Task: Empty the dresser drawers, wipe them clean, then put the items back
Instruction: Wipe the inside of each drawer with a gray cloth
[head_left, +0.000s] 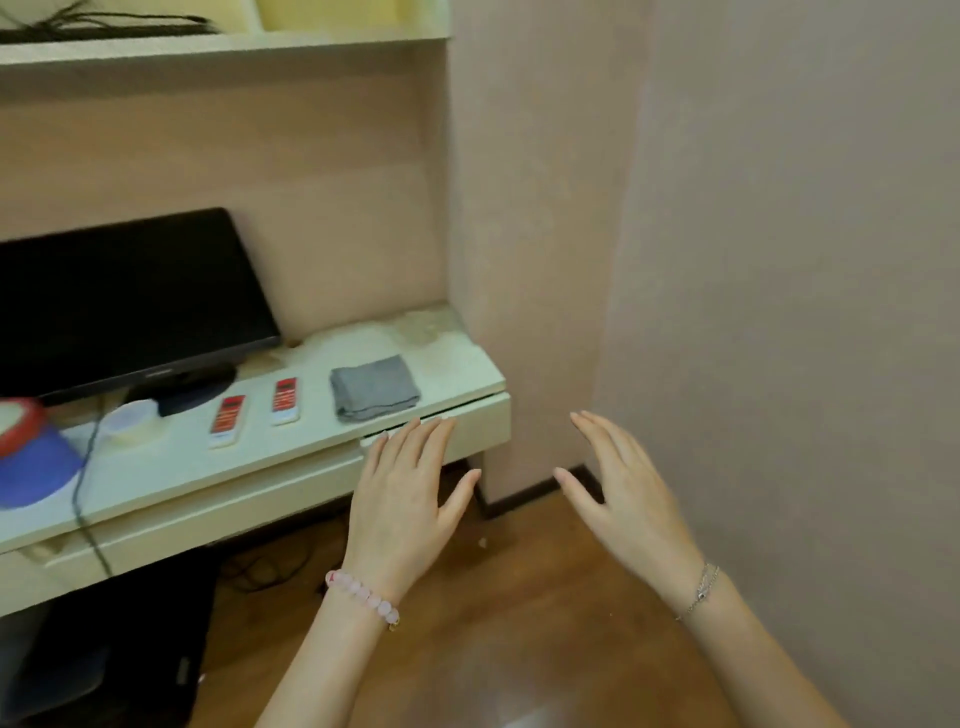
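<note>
A pale cream dresser top (457, 371) runs from the left to the corner wall, with closed drawer fronts below it. The right drawer front (485, 434) sits just behind my left hand's fingertips. My left hand (405, 499) is spread flat, empty, in front of that drawer; whether it touches the drawer I cannot tell. My right hand (628, 493) hovers open to the right, near the wall, holding nothing. A folded grey cloth (375, 387) lies on the top just above the left hand. Two red-and-white remotes (284, 400) (227, 420) lie further left.
A black monitor (124, 301) stands at the back left. A white tape roll (130, 421), a blue bowl (34, 467) with a red-rimmed thing in it, and a cable (85, 499) crowd the left end. Pink walls close the right side. Brown wood floor lies below.
</note>
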